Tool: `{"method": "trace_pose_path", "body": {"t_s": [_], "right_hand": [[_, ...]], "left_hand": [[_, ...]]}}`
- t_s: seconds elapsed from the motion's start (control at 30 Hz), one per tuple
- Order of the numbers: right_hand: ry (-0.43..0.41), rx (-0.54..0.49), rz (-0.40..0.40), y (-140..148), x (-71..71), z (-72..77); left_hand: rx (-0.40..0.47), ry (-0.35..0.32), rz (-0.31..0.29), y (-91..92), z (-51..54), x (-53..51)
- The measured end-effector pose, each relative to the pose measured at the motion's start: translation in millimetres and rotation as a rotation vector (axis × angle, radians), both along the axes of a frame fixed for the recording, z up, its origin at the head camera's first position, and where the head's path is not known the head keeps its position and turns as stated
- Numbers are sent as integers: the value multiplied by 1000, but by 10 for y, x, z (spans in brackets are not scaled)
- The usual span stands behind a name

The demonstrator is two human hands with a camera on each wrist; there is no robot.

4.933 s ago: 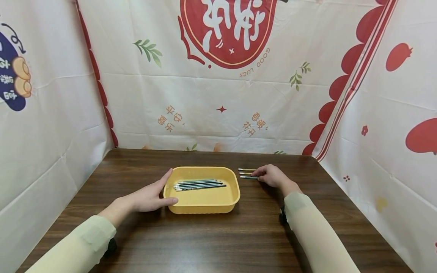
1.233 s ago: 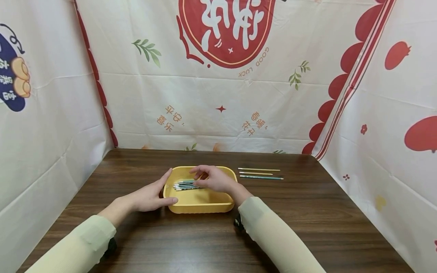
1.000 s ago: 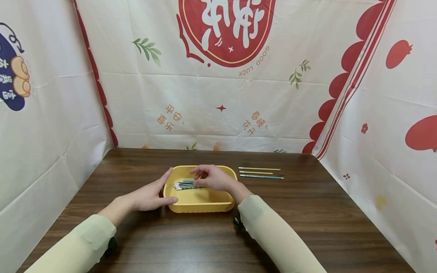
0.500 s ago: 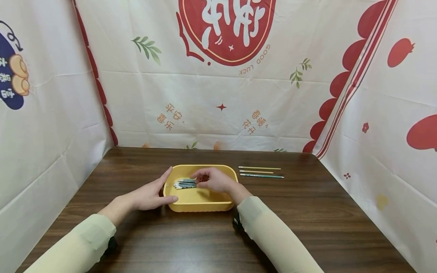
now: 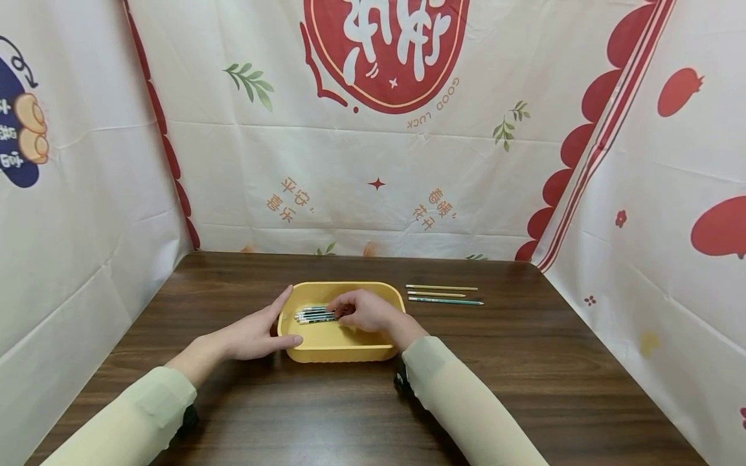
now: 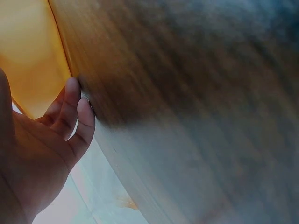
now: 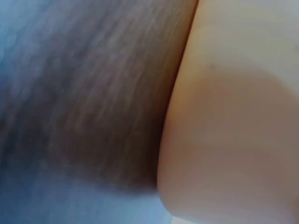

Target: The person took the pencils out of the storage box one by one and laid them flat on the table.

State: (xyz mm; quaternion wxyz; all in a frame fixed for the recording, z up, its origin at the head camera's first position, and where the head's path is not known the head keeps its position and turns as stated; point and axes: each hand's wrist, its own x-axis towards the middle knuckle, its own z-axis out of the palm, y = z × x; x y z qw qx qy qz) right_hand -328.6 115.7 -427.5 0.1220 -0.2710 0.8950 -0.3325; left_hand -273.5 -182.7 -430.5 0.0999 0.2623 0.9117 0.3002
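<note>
In the head view a yellow plastic tray (image 5: 344, 353) stands on the table. Several dark-striped pencils (image 5: 315, 315) with white ends lie together in its left half. My left hand (image 5: 250, 334) rests against the tray's left end, fingers extended along it and thumb on the front rim; the left wrist view shows its fingers beside the tray wall. My right hand (image 5: 367, 310) is inside the tray, fingers bent down at the right ends of the pencils. Whether it grips one is hidden. The right wrist view shows only the tray wall (image 7: 224, 126) and the table.
To the right of the tray, two yellowish pencils (image 5: 441, 287) and a teal pencil (image 5: 445, 301) lie in near-parallel rows, white ends leftward. The brown wooden table (image 5: 524, 362) is enclosed by printed white cloth (image 5: 373, 155) at the back and sides.
My right hand has let go of the teal pencil on the table and moved left into the tray. Over the last second it has sunk slightly toward the pencils. My left hand has stayed put.
</note>
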Motion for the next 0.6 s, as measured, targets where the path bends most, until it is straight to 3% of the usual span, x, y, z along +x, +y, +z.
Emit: {"method": "trace_pose_path", "body": {"t_s": [0.6], "right_hand": [[112,119,129,21,8,1]], "left_hand": [[8,4,-4,3,-10,2]]}}
